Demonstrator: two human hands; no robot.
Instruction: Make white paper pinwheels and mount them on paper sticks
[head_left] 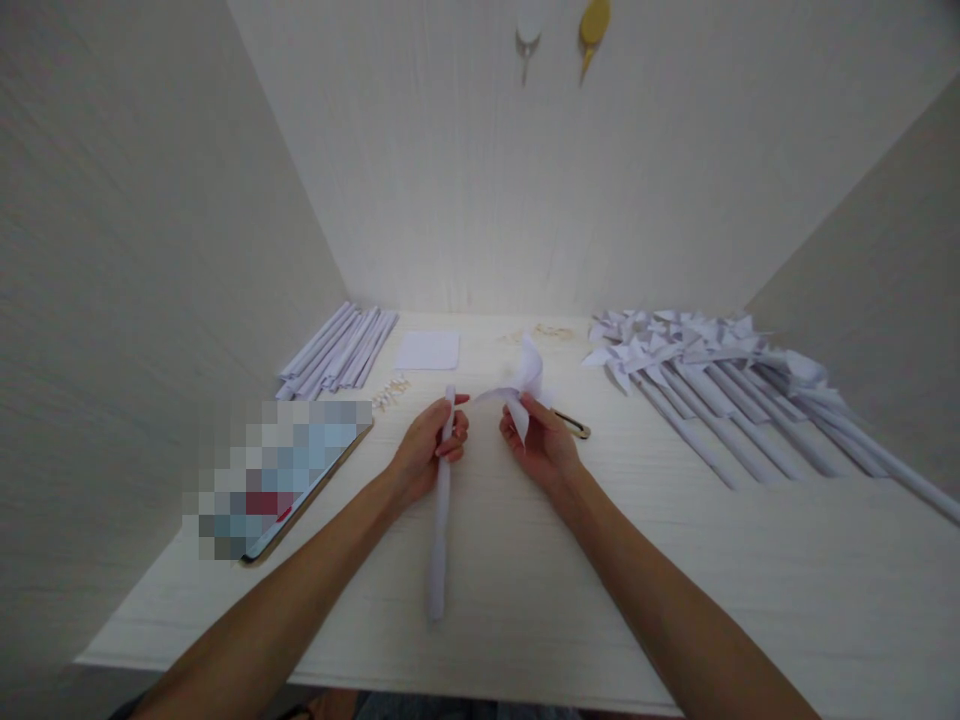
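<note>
Hands meet near the middle of the pale worktop (525,590), each one holding a paper piece. The left hand (427,450) is closed around a rolled white paper stick (441,520), gripping it near its far end; the stick runs from the fingers toward the near edge of the worktop, and its lower end lies close to the surface. The right hand (544,445) is pinched on a folded white paper pinwheel (521,385), which stands above and a little to the left of that hand, just to the right of the stick's top. Pinwheel and stick top are very near each other, but I cannot tell if they touch.

Just behind the right hand lies a small tan tool (574,427), partly hidden. At the far left, a bundle of rolled paper sticks (337,350) lies, and beside it to the right a flat square of white paper (427,351). Some small pale bits (391,390) are scattered near the bundle. On the near left, a tablet (285,475) with a blurred screen lies tilted. On the right side, many finished pinwheels on sticks (720,390) lie in a row, heads toward the far side.
</note>
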